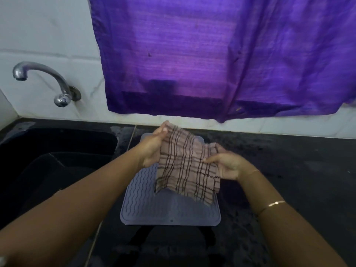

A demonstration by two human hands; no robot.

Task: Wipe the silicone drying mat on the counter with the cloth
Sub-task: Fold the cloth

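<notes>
A pale lilac silicone drying mat point(152, 207) with wavy ribs lies flat on the black counter point(289, 170), straight in front of me. Above it hangs a pinkish cloth point(185, 170) with dark brown checks, spread out between both hands and clear of the mat. My left hand point(152, 149) grips the cloth's upper left edge, thumb on top. My right hand point(225, 162) pinches the cloth's right edge. The far part of the mat is hidden behind the cloth and my hands.
A black sink point(57, 151) sits to the left of the mat, with a chrome tap point(44, 79) on the white tiled wall above it. A purple curtain point(221, 54) hangs over the back wall.
</notes>
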